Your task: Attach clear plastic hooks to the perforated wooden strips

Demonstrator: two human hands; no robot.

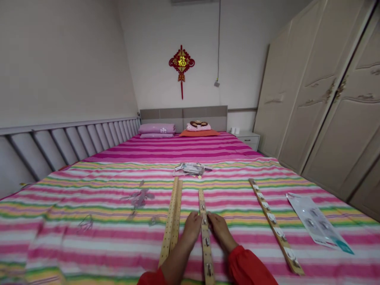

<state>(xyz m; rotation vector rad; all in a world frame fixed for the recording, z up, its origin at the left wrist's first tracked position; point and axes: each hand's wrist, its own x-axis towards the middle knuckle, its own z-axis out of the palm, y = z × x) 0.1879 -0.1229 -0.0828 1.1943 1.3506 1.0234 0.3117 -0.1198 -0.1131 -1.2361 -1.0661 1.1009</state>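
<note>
A narrow wooden strip (207, 251) with several small metal hooks along it lies lengthwise before me on the striped bedspread. My left hand (192, 228) closes on its left edge, and my right hand (220, 230) closes on its right edge, level with one hook (204, 220). Both hands hide part of the strip's sides, and the exact grip of the fingertips is small to see. Left of my left arm are light wooden strips with rows of holes (171, 221), lying side by side. On the right rests another wooden strip (274, 229) bearing several white-backed hooks.
A clear blister pack (317, 221) with hooks lies at far right. Crumpled clear plastic (141, 197) is on the left, and a packet (191, 169) lies beyond the strips. Pillows (157, 128) rest at the bed's head; a railing (71, 142) borders the left side.
</note>
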